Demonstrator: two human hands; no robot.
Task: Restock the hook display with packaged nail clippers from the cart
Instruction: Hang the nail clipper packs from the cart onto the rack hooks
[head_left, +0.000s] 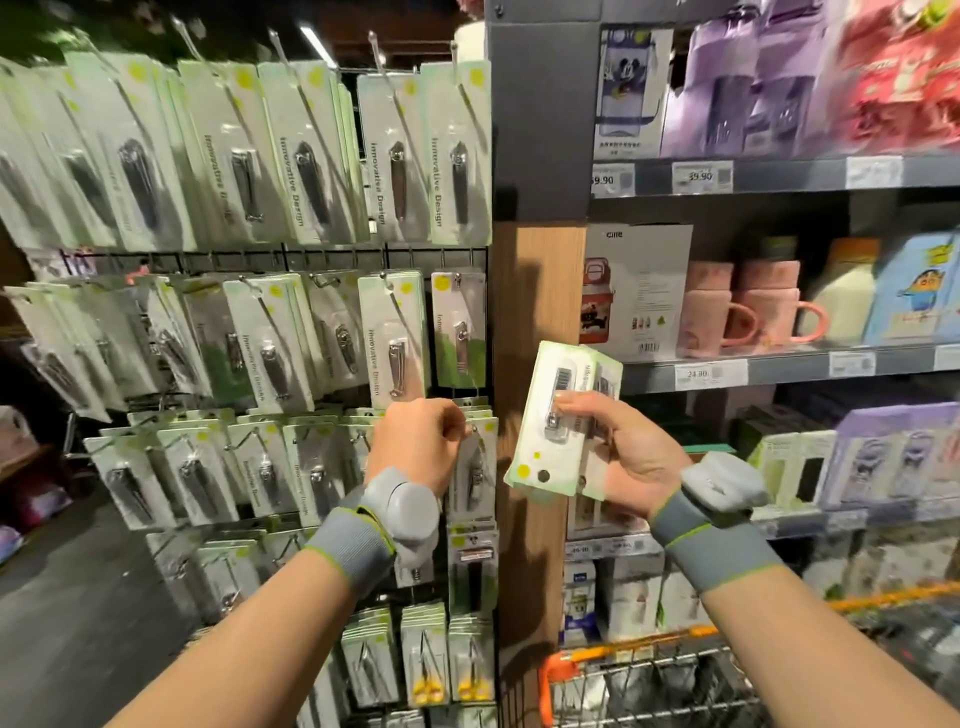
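2 hands, clipper packs, hook display

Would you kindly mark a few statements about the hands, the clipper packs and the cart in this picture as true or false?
1. The right hand holds a stack of nail clipper packs. True.
2. The left hand hangs idle at the person's side. False: it is raised to the hook display, its fingers pinching the top of a pack in the rightmost column.
3. The cart has an orange rim. True.
4. The held stack rests inside the cart. False: it is held up in front of the wooden post, above the cart.
5. Pink mugs stand on a shelf to the right. True.
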